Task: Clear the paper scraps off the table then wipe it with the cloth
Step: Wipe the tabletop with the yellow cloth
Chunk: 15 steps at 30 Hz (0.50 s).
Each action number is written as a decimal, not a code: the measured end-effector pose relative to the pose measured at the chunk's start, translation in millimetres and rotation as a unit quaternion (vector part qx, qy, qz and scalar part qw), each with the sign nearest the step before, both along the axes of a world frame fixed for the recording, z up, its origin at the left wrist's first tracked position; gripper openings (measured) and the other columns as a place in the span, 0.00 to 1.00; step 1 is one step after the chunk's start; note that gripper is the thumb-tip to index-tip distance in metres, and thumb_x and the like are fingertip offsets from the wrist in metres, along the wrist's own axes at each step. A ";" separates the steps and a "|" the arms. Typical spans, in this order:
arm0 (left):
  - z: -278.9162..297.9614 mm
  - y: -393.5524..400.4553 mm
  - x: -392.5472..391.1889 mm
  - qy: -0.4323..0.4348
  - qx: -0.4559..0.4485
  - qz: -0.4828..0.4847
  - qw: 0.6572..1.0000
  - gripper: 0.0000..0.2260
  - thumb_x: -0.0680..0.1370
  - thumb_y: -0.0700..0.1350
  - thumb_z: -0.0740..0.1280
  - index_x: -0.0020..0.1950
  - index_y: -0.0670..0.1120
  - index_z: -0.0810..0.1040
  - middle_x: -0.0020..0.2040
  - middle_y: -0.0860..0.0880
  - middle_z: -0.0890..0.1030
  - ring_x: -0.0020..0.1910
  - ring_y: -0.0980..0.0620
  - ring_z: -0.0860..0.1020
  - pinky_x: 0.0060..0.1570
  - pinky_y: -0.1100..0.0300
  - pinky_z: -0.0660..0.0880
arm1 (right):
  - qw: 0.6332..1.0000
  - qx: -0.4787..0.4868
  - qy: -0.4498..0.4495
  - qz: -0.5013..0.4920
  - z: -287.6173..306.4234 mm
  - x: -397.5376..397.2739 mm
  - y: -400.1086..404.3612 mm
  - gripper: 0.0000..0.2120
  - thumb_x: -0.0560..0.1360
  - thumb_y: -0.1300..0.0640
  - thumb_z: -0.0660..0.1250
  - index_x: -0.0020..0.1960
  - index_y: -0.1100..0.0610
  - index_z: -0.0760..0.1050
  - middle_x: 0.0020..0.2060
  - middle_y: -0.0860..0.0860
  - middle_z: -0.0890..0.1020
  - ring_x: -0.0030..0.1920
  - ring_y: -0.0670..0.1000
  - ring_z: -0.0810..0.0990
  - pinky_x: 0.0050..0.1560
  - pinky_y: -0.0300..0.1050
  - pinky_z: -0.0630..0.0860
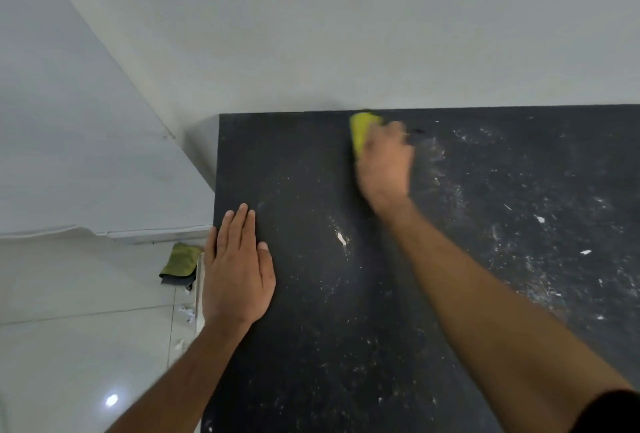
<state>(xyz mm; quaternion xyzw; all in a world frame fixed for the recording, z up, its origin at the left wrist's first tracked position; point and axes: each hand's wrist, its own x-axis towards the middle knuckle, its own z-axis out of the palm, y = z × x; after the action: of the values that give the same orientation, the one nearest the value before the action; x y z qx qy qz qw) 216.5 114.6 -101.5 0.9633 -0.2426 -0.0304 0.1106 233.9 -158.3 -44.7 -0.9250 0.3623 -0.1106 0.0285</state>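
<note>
Now, right hand (384, 162): blurred, fingers closing over the yellow cloth (362, 129), pressing it on the far edge of the counter (311, 294).
Left hand (235, 270): lying flat and open, holding nothing, at the counter's left edge.
Paper scraps (540, 219): white flecks lying mostly on the counter's right side.
Floor (86, 311): folded green cloth (181, 259) lying left of the counter.

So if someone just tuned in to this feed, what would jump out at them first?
Most striking is the yellow cloth under the blurred right hand, pressed on the black table near its far edge by the wall. Next, the left hand lies flat and open at the table's left edge. White specks and smears cover the right side, and a green cloth lies on the floor at left.
</note>
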 end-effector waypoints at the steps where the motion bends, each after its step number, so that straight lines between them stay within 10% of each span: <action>1: 0.2 -0.4 -0.3 0.000 0.001 0.001 1.000 0.27 0.84 0.51 0.48 0.81 0.42 0.61 0.82 0.46 0.61 0.82 0.47 0.57 0.81 0.47 0.53 | 0.996 0.002 0.013 0.093 -2.7 14.4 36.9 0.18 0.73 0.61 0.63 0.63 0.58 0.74 0.58 0.60 0.76 0.53 0.60 0.79 0.47 0.53 0.74; 5: 2.5 -1.0 -1.1 -0.005 -0.010 0.005 1.000 0.26 0.84 0.50 0.50 0.81 0.42 0.63 0.81 0.46 0.63 0.81 0.48 0.58 0.81 0.48 0.53 | 0.935 0.001 0.077 0.345 -23.7 35.3 117.7 0.09 0.78 0.56 0.64 0.55 0.55 0.79 0.52 0.55 0.77 0.49 0.58 0.80 0.46 0.52 0.68; 11: -3.5 -0.2 -0.8 -0.005 -0.014 0.004 1.000 0.27 0.85 0.52 0.49 0.81 0.43 0.61 0.82 0.47 0.62 0.82 0.47 0.58 0.80 0.46 0.54 | 0.996 0.007 0.036 -0.078 -21.0 0.0 -63.3 0.13 0.78 0.63 0.58 0.60 0.61 0.76 0.58 0.60 0.76 0.53 0.63 0.81 0.53 0.56 0.76; 15: -2.2 -0.3 -0.6 0.003 -0.012 0.009 1.000 0.26 0.85 0.52 0.50 0.81 0.44 0.61 0.82 0.47 0.62 0.82 0.48 0.57 0.80 0.45 0.56 | 0.999 0.030 -0.013 0.021 -0.4 36.2 -19.9 0.12 0.77 0.65 0.60 0.58 0.65 0.76 0.57 0.65 0.76 0.49 0.66 0.81 0.47 0.54 0.77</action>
<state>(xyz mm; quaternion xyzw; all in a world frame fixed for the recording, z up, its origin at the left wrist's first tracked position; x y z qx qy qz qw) 215.9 114.3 -103.8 0.9640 -0.2339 -0.0296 0.1228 270.1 -178.2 -45.2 -0.9296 0.3457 -0.1109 0.0637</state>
